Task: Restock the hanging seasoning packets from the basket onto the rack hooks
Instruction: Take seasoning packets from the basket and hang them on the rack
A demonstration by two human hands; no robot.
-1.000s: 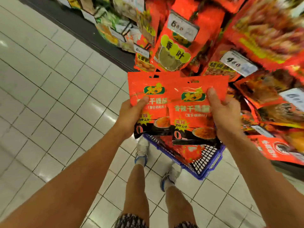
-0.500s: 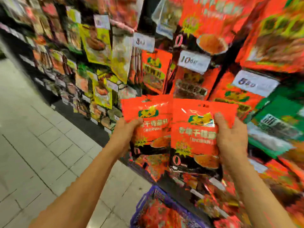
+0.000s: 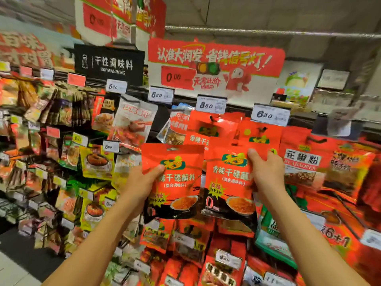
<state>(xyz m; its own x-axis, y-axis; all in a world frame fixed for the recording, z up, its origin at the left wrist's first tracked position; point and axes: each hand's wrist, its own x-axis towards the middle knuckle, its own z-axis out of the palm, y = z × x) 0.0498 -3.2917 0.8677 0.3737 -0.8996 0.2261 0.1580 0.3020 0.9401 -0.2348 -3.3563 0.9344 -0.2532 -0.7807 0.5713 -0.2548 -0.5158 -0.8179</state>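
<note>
I hold two red seasoning packets up in front of the rack. My left hand (image 3: 144, 182) grips the left packet (image 3: 175, 182) by its left edge, thumb on the front. My right hand (image 3: 266, 172) grips the right packet (image 3: 228, 182) at its upper right edge. Both packets have a green logo, white lettering and a bowl picture above a black base. Just above them, matching red packets (image 3: 208, 131) hang on a hook under the 8.80 price tag (image 3: 211, 104). The basket is out of view.
The rack is packed with hanging packets: yellow ones (image 3: 97, 162) to the left, red pepper-powder packets (image 3: 301, 162) to the right, more red ones below. A black "Dry Seasoning" sign (image 3: 109, 64) and a red promotion banner (image 3: 214, 62) hang overhead. The tiled floor (image 3: 12, 271) shows at the bottom left.
My view has swung up from the floor and basket to the upper rack. Both hands have raised the two packets to the top row; the basket has dropped out of sight.
</note>
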